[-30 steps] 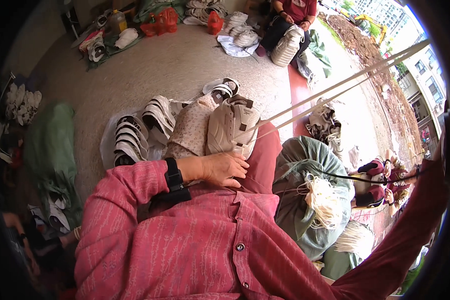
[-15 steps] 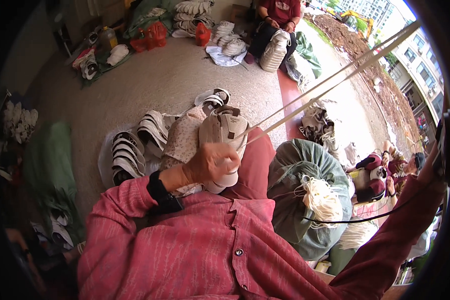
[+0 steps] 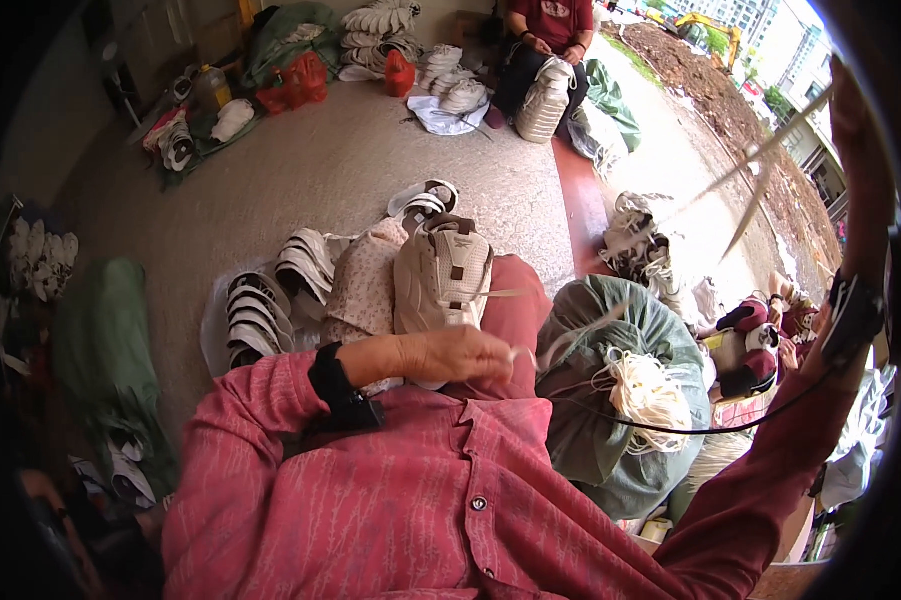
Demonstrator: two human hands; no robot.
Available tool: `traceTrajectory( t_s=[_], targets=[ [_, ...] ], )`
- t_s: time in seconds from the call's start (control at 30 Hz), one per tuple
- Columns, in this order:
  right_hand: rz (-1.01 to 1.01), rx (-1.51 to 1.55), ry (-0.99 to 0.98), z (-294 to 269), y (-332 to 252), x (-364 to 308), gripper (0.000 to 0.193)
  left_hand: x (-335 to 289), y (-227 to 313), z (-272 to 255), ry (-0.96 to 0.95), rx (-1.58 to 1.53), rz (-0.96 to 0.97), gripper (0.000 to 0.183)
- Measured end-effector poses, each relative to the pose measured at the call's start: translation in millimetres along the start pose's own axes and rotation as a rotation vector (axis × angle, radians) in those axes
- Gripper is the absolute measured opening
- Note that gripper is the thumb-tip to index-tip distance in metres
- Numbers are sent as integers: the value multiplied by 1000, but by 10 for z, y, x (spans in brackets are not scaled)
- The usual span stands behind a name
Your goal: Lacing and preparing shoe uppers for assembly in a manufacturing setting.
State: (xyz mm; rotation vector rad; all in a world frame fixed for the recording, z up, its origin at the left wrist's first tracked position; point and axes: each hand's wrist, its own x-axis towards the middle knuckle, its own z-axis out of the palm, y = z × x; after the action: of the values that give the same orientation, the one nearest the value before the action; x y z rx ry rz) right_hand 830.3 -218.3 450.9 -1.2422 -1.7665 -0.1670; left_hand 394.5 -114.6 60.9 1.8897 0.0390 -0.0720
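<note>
1. A beige shoe (image 3: pixel 443 275) lies sole-up on the person's lap, across a red trouser knee (image 3: pixel 516 305), with a brown strap running down its middle.
2. The left hand (image 3: pixel 451 355) rests at the near end of the shoe, fingers curled together and pinching a pale thread (image 3: pixel 751 205) at the fingertips.
3. The thread runs from that hand up and to the right, taut, toward the raised right arm.
4. The right hand (image 3: pixel 856 110) is held high at the right rim of the view, the arm stretched out in a red sleeve; whether its fingers are closed on the thread I cannot tell, as the rim blurs it.
5. Just left of the shoe lies a patterned beige shoe upper (image 3: pixel 366 285), touching it.
6. Further left, a row of white shoes with dark stripes (image 3: pixel 271 300) sits on the floor (image 3: pixel 311 180).
7. To the right of the knee stands a full green sack (image 3: pixel 611 390), with a bundle of pale cord (image 3: pixel 646 385) lying on top.
8. Beyond the sack, more white shoes (image 3: pixel 631 240) are piled by a red step.
9. Far across the floor another person (image 3: pixel 546 30) sits among stacked white soles (image 3: pixel 546 100).
</note>
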Motion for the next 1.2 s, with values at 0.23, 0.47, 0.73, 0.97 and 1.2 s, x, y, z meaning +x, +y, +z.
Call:
traceTrajectory(
  t_s=[0.23,0.47,0.73,0.97,1.2],
  targets=[
    [568,1296,544,-384,2432,-2563,9,-909,510,-331,310,-440,227,25],
    [1063,753,972,2056,2633,-3497,5,-1989,-265,-800,1363,-664,-74,31],
    [759,604,-103,4195,481,-2909,11,-1021,-157,-499,932,613,-180,8],
    [746,605,-445,4292,5,-2889,13,78,-352,-559,705,775,311,10],
    [716,680,-516,4309,61,-2857,15,125,-486,-590,701,528,66,14]
  ],
)
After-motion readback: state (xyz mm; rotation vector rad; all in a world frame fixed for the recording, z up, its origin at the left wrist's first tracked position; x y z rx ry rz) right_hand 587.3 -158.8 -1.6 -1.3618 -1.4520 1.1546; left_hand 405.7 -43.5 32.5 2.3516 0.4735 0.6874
